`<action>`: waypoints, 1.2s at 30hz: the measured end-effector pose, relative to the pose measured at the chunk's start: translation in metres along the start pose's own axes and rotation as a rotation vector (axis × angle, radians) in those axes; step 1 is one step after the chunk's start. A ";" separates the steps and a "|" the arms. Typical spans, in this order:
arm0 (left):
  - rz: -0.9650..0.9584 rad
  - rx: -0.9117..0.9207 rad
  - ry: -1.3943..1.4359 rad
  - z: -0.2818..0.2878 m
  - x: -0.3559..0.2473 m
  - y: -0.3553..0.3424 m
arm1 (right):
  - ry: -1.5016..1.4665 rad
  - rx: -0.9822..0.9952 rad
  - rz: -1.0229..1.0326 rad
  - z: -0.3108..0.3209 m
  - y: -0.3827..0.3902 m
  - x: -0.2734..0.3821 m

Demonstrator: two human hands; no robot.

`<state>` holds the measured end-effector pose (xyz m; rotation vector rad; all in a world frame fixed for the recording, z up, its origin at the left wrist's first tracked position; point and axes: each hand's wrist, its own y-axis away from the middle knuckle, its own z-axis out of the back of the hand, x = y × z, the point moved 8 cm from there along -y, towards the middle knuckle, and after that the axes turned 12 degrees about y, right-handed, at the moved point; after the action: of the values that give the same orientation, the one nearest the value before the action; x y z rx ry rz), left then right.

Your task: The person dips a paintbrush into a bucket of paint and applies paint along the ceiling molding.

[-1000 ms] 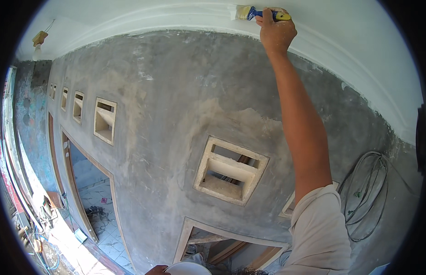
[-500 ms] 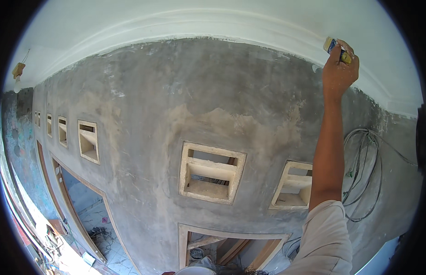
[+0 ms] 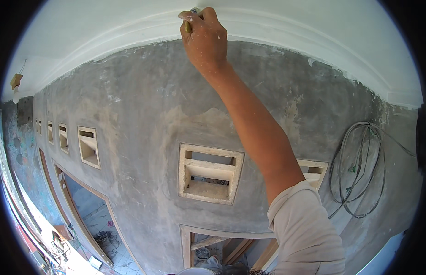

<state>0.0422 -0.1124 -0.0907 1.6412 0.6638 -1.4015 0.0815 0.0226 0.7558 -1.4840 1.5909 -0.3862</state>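
Note:
My right hand is raised to the white ceiling moulding, its fingers closed around a paintbrush. Only parts of the paintbrush show: a yellowish handle end below the fingers and a bit of blue above them. The hand hides most of its bristles, so I cannot tell whether they touch the moulding. Paint specks dot my hand. At the lower edge, the rim of a white bucket shows. My left hand is not in view.
Below the moulding stretches a grey plastered wall with pale vent blocks. A coil of cable hangs at right, and a light bulb hangs at far left. Two framed doorways open below, one with a wooden frame.
My right hand has swept left along the moulding with the paintbrush, from the upper right to the upper middle. The forearm now slants across the wall and uncovers the cable coil.

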 end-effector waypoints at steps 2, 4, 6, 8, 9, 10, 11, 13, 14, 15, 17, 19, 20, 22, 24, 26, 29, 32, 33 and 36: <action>-0.003 -0.071 -0.001 0.003 0.006 -0.002 | -0.241 0.114 0.098 0.009 0.001 0.010; -0.001 -0.067 -0.014 -0.001 0.003 -0.004 | -0.280 0.178 0.210 0.014 -0.002 0.001; 0.000 -0.060 -0.025 -0.004 0.001 -0.006 | -0.320 0.242 0.325 0.014 -0.006 -0.012; 0.012 -0.036 0.004 -0.008 0.001 -0.010 | -0.253 0.352 0.478 0.004 -0.008 -0.025; 0.009 -0.029 0.006 -0.011 -0.002 -0.011 | -0.251 0.355 0.484 0.005 -0.014 -0.036; 0.002 -0.012 -0.011 -0.014 -0.011 -0.011 | -0.229 0.412 0.489 0.005 -0.018 -0.050; -0.002 -0.003 -0.026 -0.016 -0.017 -0.009 | -0.213 0.467 0.488 0.007 -0.019 -0.062; -0.019 0.046 -0.037 -0.023 -0.028 -0.011 | -0.185 0.508 0.454 0.032 -0.029 -0.095; -0.035 0.082 -0.046 -0.025 -0.032 -0.013 | -0.166 0.540 0.413 0.048 -0.038 -0.114; -0.008 0.053 -0.024 -0.019 0.005 -0.024 | -0.220 0.520 0.378 0.041 -0.027 -0.126; -0.440 -0.263 -0.316 -0.024 0.065 -0.089 | -0.204 0.472 0.304 0.089 -0.048 -0.144; -0.378 -0.209 -0.259 -0.011 0.012 -0.039 | -0.123 0.442 0.190 0.130 -0.052 -0.173; -0.328 -0.143 -0.203 -0.010 -0.005 -0.026 | -0.068 0.411 0.153 0.148 -0.053 -0.180; -0.218 -0.009 -0.093 -0.014 -0.020 -0.014 | -0.110 0.373 0.111 0.165 -0.046 -0.174; -0.166 0.038 -0.028 -0.014 -0.019 -0.012 | -0.256 0.344 0.040 0.157 -0.042 -0.158; -0.196 0.044 -0.093 -0.014 -0.020 -0.017 | -0.355 0.340 0.185 0.130 -0.040 -0.112; -0.226 0.055 -0.164 -0.020 -0.013 -0.024 | -0.486 0.312 0.313 0.056 -0.024 -0.048; -0.224 -0.021 -0.245 -0.018 -0.013 -0.020 | -0.622 0.261 0.389 -0.019 -0.012 0.010; -0.221 -0.037 -0.229 -0.016 -0.017 -0.014 | -0.644 0.257 0.389 -0.045 -0.009 0.026; -0.144 -0.041 -0.083 -0.013 -0.024 -0.002 | -0.612 0.360 0.243 -0.103 -0.010 0.036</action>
<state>0.0413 -0.0972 -0.0677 1.5201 0.7701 -1.5395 0.0132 -0.0473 0.8054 -0.9884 1.1163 -0.0565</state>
